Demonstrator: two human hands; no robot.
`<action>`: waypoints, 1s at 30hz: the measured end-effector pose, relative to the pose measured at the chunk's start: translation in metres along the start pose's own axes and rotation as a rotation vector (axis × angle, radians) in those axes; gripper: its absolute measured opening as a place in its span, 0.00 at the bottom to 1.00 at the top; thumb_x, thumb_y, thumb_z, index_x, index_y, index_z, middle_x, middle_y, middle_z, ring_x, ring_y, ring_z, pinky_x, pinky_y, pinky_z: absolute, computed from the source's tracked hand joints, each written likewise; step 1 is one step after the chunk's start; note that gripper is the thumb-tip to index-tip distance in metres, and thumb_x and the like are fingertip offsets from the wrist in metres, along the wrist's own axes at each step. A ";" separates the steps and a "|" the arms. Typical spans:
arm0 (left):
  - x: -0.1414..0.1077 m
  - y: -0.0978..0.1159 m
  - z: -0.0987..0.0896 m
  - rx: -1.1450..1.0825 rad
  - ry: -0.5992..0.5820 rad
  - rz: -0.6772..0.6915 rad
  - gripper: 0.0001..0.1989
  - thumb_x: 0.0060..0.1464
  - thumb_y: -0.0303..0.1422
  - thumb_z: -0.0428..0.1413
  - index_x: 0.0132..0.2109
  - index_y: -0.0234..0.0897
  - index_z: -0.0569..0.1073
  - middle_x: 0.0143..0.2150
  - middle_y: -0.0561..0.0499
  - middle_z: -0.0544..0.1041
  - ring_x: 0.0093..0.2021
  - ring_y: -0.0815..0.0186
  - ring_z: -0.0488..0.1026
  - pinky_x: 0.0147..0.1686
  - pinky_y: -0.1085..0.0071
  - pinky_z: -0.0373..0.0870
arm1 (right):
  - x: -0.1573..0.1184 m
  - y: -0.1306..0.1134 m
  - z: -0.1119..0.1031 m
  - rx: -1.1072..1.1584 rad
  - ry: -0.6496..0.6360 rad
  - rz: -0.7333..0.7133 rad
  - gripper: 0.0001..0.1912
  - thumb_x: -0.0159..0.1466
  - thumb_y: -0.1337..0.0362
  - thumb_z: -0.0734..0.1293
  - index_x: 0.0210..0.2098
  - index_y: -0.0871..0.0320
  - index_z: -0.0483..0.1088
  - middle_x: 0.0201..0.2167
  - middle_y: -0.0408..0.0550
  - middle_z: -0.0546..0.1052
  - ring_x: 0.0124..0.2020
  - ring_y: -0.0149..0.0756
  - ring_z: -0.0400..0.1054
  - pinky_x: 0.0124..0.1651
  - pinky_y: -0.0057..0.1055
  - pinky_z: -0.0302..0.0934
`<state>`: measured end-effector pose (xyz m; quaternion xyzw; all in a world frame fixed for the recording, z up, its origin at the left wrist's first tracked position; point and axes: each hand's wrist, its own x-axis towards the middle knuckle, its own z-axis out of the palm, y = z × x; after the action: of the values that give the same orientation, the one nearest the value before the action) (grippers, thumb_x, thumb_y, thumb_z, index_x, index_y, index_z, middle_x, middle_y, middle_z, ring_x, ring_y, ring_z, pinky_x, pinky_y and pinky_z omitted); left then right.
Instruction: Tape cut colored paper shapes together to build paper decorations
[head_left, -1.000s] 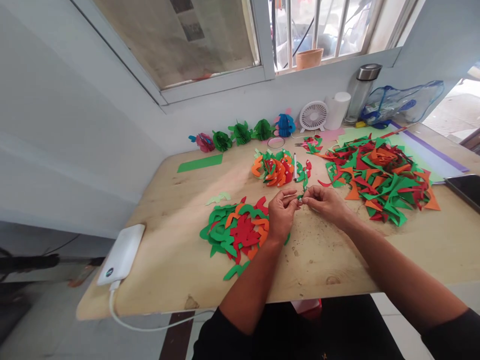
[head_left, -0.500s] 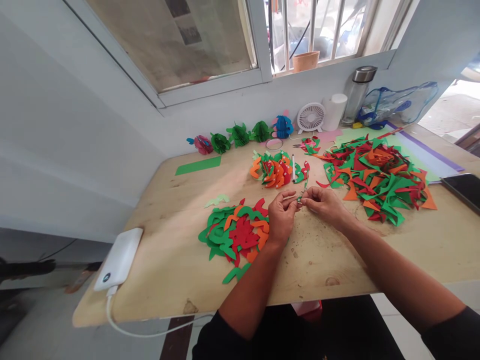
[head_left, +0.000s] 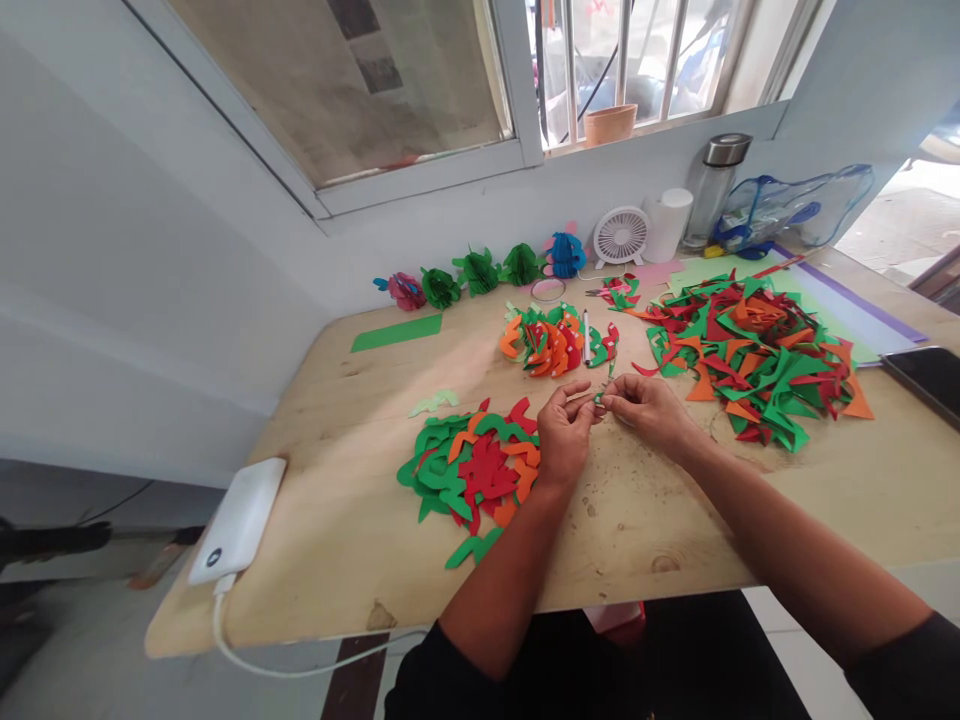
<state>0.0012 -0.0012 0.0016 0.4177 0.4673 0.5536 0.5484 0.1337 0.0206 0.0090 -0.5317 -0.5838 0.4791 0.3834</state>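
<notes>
Fingertips of my left hand (head_left: pixel 566 430) and my right hand (head_left: pixel 645 408) meet over the middle of the wooden table, both pinching a small green paper piece (head_left: pixel 598 398). Most of that piece is hidden by the fingers. Just beyond them lie a white pen (head_left: pixel 586 335) and a cluster of orange, red and green cutouts with small white marks (head_left: pixel 551 340). Left of my left forearm spreads a pile of green, red and orange cutouts (head_left: pixel 450 465). To the right of my right hand is a large heap of paper scraps (head_left: pixel 772 350).
Folded paper figures (head_left: pixel 478 270) line the wall beside a small white fan (head_left: pixel 622 236), a white cylinder (head_left: pixel 670 224) and a glass bottle (head_left: pixel 716 190). A white power bank (head_left: pixel 240 520) with a cable sits at the left edge. A phone (head_left: pixel 930 375) lies far right.
</notes>
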 end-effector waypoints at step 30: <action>-0.005 0.012 0.007 -0.073 0.079 -0.084 0.18 0.46 0.30 0.59 0.46 0.30 0.69 0.35 0.43 0.80 0.32 0.63 0.78 0.36 0.68 0.74 | -0.003 0.000 0.007 -0.076 0.131 -0.084 0.08 0.53 0.59 0.65 0.24 0.58 0.67 0.20 0.45 0.73 0.21 0.30 0.62 0.24 0.27 0.54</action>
<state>0.0057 -0.0050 0.0156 0.3552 0.4851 0.5629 0.5672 0.1270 0.0162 0.0075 -0.5512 -0.5968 0.4044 0.4201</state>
